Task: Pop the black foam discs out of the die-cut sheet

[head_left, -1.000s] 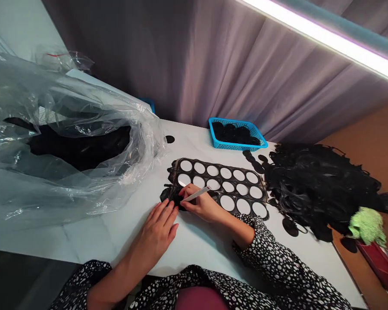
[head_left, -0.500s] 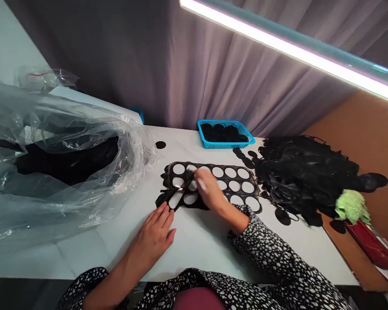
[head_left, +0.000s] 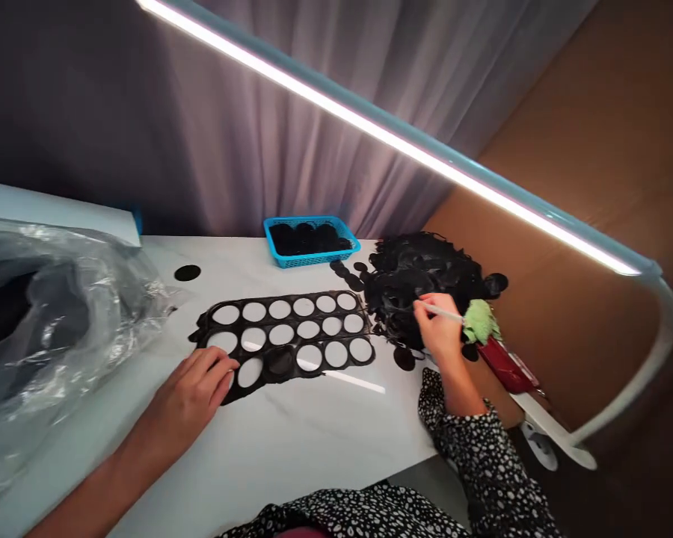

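Note:
A black sheet [head_left: 266, 321] with rows of round holes lies on the white table; one spot in its front row is dark, filled by a black disc [head_left: 280, 362]. My left hand [head_left: 194, 388] is at the sheet's front left corner, thumb and fingertips pinched together on its edge. Over the right side, my right hand [head_left: 442, 329] holds a thin white stick [head_left: 444, 311], its fingers closed round it. Beneath and behind that hand is a heap of black scraps and discs [head_left: 420, 265].
A blue basket [head_left: 314, 258] of black discs stands behind the sheet. One loose black disc [head_left: 188, 273] lies at back left, near a clear plastic bag [head_left: 106, 306]. To the right are a green cloth [head_left: 481, 321], a red item [head_left: 505, 365] and a lamp [head_left: 659, 336].
The view has turned right. My right hand has left the sheet and moved right to the scrap heap with the stick. My left hand's fingers, flatter before, are now bent onto the sheet's corner.

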Available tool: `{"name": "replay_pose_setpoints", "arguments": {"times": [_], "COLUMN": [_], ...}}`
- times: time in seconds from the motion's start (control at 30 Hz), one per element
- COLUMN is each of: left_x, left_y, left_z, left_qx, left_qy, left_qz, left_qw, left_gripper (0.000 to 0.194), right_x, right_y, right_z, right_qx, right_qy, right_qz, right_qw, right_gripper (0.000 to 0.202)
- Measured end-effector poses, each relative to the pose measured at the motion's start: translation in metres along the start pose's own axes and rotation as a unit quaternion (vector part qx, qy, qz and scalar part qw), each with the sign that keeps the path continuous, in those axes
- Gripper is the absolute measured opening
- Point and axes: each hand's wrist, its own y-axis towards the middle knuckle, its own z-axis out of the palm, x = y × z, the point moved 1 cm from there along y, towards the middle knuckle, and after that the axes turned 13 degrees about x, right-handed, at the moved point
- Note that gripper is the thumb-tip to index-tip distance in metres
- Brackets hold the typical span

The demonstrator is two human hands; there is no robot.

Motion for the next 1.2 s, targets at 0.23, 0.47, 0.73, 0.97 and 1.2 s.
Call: {"name": "replay_pose_setpoints", "arguments": {"times": [0.23,0.47,0.73,0.97,1.2], "left_x": [-0.083,-0.099,-0.094,-0.091,-0.091], "left_y": [0.074,0.115,0.112,0.112,0.110], "left_z": [0.062,0.090,0.090,0.096,0.092], "left_qx": [0.087,0.154,0.165,0.158,0.173], "left_qy": [-0.027,0.004,-0.005,-0.044,-0.038], "left_qz": [0.179,0.195,0.213,0.206,0.192], "left_qw": [0.980,0.969,0.963,0.965,0.965], "left_gripper": [0.037,0.047,0.048,0.045,0.049], "right_x": [0.037,0.040,0.041,0.046,0.006], "right_y": [-0.051,-0.058,-0.060,-0.074,-0.009], "right_z": [0.043,0.039,0.040,0.051,0.019], "right_qx": [0.301,0.339,0.323,0.313,0.120], "right_qy": [0.312,0.276,0.258,0.063,-0.109], "right_qz": [0.002,-0.059,-0.094,-0.249,-0.088], "right_qw": [0.901,0.898,0.906,0.914,0.983], "right_gripper": [0.024,0.020,0.020,0.008,0.016]}}
